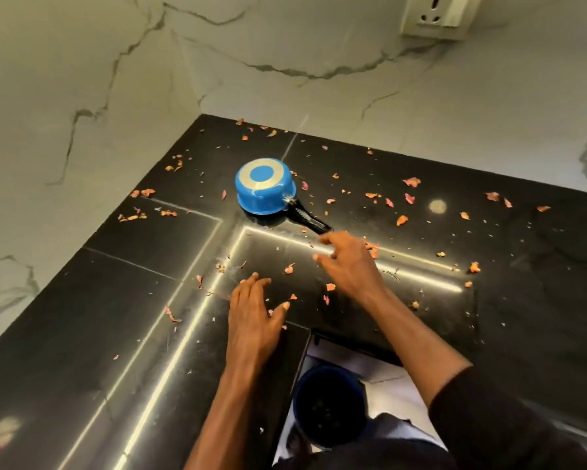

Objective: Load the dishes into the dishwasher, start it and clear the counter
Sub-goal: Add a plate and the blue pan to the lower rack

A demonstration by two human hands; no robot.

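A blue saucepan (264, 186) lies upside down on the black corner counter (142, 300), its black handle (307, 218) pointing toward me and to the right. My right hand (348, 262) hovers just short of the handle's tip with fingers spread, holding nothing. My left hand (253, 313) lies flat on the counter near the front edge, fingers straight. Dried pink and orange petals (410, 181) and small crumbs are scattered over the whole counter, several between my hands.
Marble walls (81, 96) close the corner at left and back, with a wall socket (438, 15) at upper right. Below the counter's inner edge stands a dark blue bin (329, 405) on a pale floor.
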